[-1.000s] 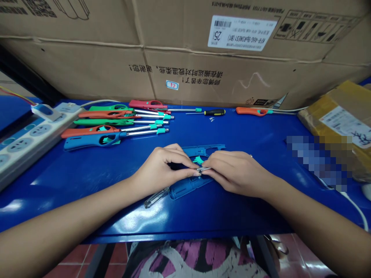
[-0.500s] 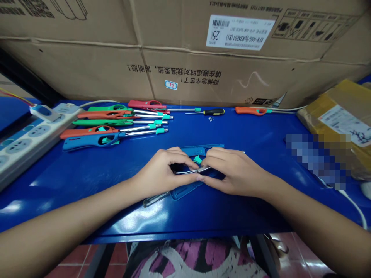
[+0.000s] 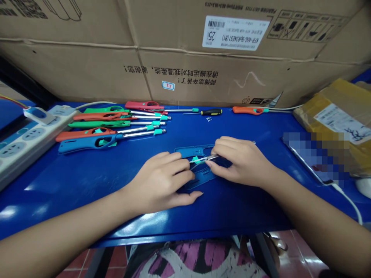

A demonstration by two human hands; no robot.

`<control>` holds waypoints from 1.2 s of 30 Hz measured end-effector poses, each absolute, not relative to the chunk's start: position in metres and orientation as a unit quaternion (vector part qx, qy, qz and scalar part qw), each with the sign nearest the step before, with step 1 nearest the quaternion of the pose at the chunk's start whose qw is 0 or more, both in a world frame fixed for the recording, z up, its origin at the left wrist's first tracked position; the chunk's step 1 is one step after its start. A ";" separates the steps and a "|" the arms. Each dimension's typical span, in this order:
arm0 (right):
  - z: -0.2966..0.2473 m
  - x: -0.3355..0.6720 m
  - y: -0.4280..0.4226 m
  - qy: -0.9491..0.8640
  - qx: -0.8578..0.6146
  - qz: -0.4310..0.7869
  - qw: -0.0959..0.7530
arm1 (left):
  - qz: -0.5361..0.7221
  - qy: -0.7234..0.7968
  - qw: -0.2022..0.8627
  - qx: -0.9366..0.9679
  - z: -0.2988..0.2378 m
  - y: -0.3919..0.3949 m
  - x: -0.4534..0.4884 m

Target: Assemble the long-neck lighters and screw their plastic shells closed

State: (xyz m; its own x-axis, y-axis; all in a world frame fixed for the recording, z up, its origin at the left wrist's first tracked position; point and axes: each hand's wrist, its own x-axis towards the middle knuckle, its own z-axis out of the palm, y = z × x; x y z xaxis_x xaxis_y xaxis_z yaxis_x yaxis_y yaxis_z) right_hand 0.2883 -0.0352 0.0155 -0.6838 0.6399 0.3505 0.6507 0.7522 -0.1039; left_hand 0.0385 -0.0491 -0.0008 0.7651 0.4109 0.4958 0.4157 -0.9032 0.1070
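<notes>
In the head view my right hand [image 3: 239, 160] pinches a thin metal tube [image 3: 213, 157] between thumb and fingers. Thin white wires [image 3: 198, 160] run out of the tube's left end. My left hand [image 3: 166, 181] lies low over the left part of the blue lighter shell halves, its thumb stretched out away from the bent fingers. One blue lighter shell half [image 3: 188, 151] lies behind the hands, the other shell half [image 3: 204, 177] nearer me. A green trigger [image 3: 197, 159] shows between them. Whatever lies under my left palm is hidden.
Several gas lighters [image 3: 89, 143] lie in a group at the left, by a white power strip [image 3: 17, 144]. A screwdriver [image 3: 211, 112] and an orange lighter [image 3: 249, 111] lie before the large carton [image 3: 174, 58]. At right are a phone [image 3: 307, 162] and a taped box [image 3: 333, 116].
My left hand has let go of the wires by the tube and shifted left and down over the shell. My right hand, still pinching the tube, has moved slightly right and away from me.
</notes>
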 end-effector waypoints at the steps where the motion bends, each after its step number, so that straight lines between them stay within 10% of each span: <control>1: 0.016 0.290 -0.034 -0.915 -0.355 -0.014 0.189 | -0.245 -0.220 0.008 -0.944 -0.003 -0.050 0.039; 15: 0.024 0.307 -0.027 -0.898 -0.380 -0.035 0.217 | -0.204 -0.257 -0.090 -0.940 0.006 -0.039 0.031; 36: 0.028 0.308 -0.027 -0.879 -0.448 0.138 -0.087 | -0.094 -0.404 -0.182 -0.892 0.002 -0.027 0.022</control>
